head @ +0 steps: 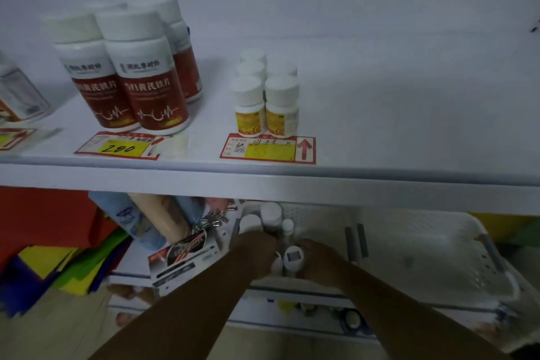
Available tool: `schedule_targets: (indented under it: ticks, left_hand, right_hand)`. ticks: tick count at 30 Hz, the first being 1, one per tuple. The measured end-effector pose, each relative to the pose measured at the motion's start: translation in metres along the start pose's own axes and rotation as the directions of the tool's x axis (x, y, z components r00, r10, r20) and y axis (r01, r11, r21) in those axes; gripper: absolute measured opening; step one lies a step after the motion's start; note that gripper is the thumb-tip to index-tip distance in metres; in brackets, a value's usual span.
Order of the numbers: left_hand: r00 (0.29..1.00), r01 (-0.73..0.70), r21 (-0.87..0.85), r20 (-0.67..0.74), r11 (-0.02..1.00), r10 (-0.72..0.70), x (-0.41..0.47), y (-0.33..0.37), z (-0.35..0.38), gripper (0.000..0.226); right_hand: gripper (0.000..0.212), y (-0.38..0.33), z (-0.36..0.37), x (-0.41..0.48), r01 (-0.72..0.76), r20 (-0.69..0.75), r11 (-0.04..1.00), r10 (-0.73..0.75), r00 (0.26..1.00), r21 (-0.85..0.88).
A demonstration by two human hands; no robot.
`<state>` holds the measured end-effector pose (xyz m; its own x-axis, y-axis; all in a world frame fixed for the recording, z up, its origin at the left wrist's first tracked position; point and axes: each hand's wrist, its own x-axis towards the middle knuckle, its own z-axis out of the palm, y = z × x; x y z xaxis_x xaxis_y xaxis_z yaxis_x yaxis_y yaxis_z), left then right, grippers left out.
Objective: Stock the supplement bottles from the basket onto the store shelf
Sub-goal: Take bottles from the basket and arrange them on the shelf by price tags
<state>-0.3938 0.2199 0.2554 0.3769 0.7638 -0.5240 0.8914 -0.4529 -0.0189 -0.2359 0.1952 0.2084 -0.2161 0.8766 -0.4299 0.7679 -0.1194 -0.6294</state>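
Both my hands reach down into the white perforated basket (455,245) below the shelf edge. My left hand (257,248) is curled over a cluster of small white-capped bottles (271,215) in the basket's left corner; whether it grips one is hidden. My right hand (320,260) wraps its fingers around a small white bottle (293,257) lying between the two hands. On the white store shelf (409,131) above stand several small yellow-labelled bottles (266,102) behind a red price tag (267,149).
Large red-labelled bottles (128,73) stand at the shelf's left behind a tag marked 280 (119,147). A boxed product (20,96) sits at the far left. Below left lie boxes, tubes and coloured paper (73,260). The shelf's right half is bare.
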Motion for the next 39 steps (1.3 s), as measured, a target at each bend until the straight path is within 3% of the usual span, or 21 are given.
schedule_targets:
  ticks: [3,6,9,10,12,14,19,22,26,29,31,33,39]
  left_hand:
    - [0.999,0.028,-0.045,-0.018,0.999,-0.029,0.006,-0.001,0.006,0.032]
    - [0.993,0.067,-0.203,-0.086,0.977,-0.086,0.011,-0.003,0.011,0.033]
    - [0.967,0.088,-0.431,-0.178,0.898,-0.180,0.005,-0.005,0.006,0.035]
    - [0.963,0.032,-0.569,-0.201,0.822,-0.177,0.000,-0.008,0.004,0.034]
    - [0.966,-0.105,-0.811,-0.221,0.575,-0.134,-0.018,-0.015,-0.004,0.029]
    - [0.962,-0.155,-0.933,-0.217,0.325,-0.165,-0.043,-0.022,-0.012,0.026]
    - [0.931,-0.297,-0.942,-0.249,-0.157,-0.268,-0.120,-0.025,-0.018,0.024]
    - [0.901,-0.383,-0.869,-0.277,-0.313,-0.333,-0.171,-0.024,-0.019,0.043]
    - [0.801,-0.506,-0.806,-0.308,-0.308,-0.513,-0.238,-0.033,-0.023,0.038]
    - [0.805,-0.524,-0.772,-0.310,-0.361,-0.505,-0.283,-0.045,-0.025,0.029]
    - [0.854,-0.498,-0.721,-0.313,-0.481,-0.415,-0.313,-0.055,-0.025,0.028]
    - [0.864,-0.494,-0.705,-0.336,-0.509,-0.374,-0.339,-0.065,-0.024,0.026]
    - [0.723,-0.656,-0.722,-0.518,-0.221,-0.457,-0.384,-0.088,-0.020,0.046]
  right_hand:
    - [0.052,0.006,0.003,0.010,-0.007,0.062,0.995,0.001,0.998,0.103]
    - [0.042,0.010,0.000,0.014,0.005,-0.040,0.984,0.002,0.999,0.178]
    - [0.042,0.010,-0.007,0.009,0.032,-0.104,0.916,0.011,0.994,0.401]
    - [0.043,0.007,-0.010,0.004,0.032,-0.114,0.868,0.028,0.993,0.495]
    - [0.041,-0.004,-0.019,-0.007,0.042,-0.118,0.775,0.042,0.992,0.630]
    - [0.038,-0.019,-0.025,-0.025,0.045,-0.108,0.720,0.042,0.993,0.693]
    - [0.037,-0.079,-0.018,-0.084,0.052,-0.080,0.517,0.030,0.996,0.854]
    - [0.040,-0.129,0.001,-0.118,0.091,-0.094,0.293,-0.005,0.996,0.952]
    - [0.041,-0.188,0.021,-0.160,0.105,-0.095,0.156,-0.069,0.993,0.982]
    - [0.037,-0.216,0.030,-0.187,0.119,-0.109,0.062,-0.148,0.983,0.991]
    - [0.029,-0.232,0.035,-0.202,0.178,-0.158,0.086,-0.200,0.967,0.980]
    - [0.039,-0.248,0.042,-0.213,0.214,-0.176,0.129,-0.259,0.950,0.968]
    - [0.035,-0.301,0.060,-0.231,0.398,-0.270,0.385,-0.346,0.899,0.833]
